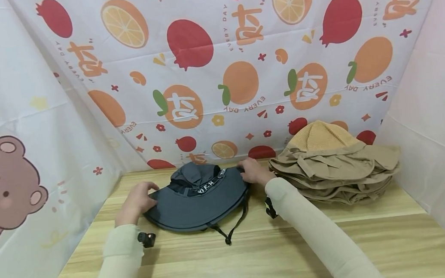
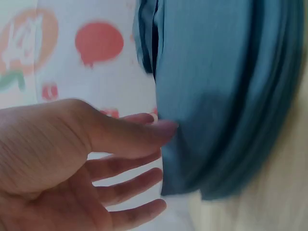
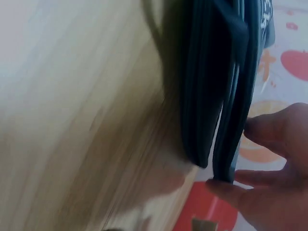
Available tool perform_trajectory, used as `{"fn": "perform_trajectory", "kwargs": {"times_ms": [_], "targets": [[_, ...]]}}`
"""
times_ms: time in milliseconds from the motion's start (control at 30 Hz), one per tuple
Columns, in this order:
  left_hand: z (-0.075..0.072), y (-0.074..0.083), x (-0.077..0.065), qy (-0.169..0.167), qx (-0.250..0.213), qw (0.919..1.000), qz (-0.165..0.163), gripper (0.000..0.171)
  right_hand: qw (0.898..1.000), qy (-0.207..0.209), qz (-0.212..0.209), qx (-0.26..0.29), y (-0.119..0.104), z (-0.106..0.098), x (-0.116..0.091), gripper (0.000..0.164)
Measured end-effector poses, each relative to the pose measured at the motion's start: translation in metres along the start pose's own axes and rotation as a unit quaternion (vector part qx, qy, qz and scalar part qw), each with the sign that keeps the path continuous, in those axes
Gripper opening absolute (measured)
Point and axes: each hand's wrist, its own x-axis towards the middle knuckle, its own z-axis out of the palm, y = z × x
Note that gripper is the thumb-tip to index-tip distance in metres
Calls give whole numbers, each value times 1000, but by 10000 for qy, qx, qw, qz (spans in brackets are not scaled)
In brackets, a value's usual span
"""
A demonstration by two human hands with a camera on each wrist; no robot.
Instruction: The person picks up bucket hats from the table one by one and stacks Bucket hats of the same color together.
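Observation:
A dark grey-blue sun hat [image 1: 202, 207] with a wide brim and white lettering on its band lies on the table, its chin cord hanging toward the front. My left hand [image 1: 135, 201] is at the brim's left end, thumb on top and fingers behind the edge, as the left wrist view shows. At the opposite end, my right hand [image 1: 253, 171] pinches the upper brim [image 3: 236, 110] between thumb and fingers. Beneath it shows another dark brim layer [image 3: 197, 106], with a narrow gap between them. Several brim edges also appear stacked in the left wrist view.
To the right stands a pile of khaki sun hats [image 1: 341, 169], the top one with a yellowish woven crown. A fruit-printed cloth [image 1: 211, 88] hangs behind the wooden table [image 1: 200, 265]. White cloth walls [image 1: 432, 141] close off both sides.

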Motion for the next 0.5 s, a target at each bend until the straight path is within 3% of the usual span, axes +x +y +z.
{"fn": "perform_trajectory", "kwargs": {"times_ms": [67, 167, 333, 500], "targets": [[4, 14, 0, -147, 260, 9994, 200, 42, 9997, -207, 8, -136, -5, 1, -1, 42], [8, 33, 0, -656, 387, 9967, 281, 53, 9991, -329, 26, -248, -12, 3, -3, 45], [11, 49, -1, -1605, 408, 9860, -199, 80, 9965, -425, 37, -716, -21, 7, -6, 47], [12, 52, 0, -1785, 367, 9824, -398, 89, 9953, -571, -2, -788, -29, 14, -10, 52]]}}
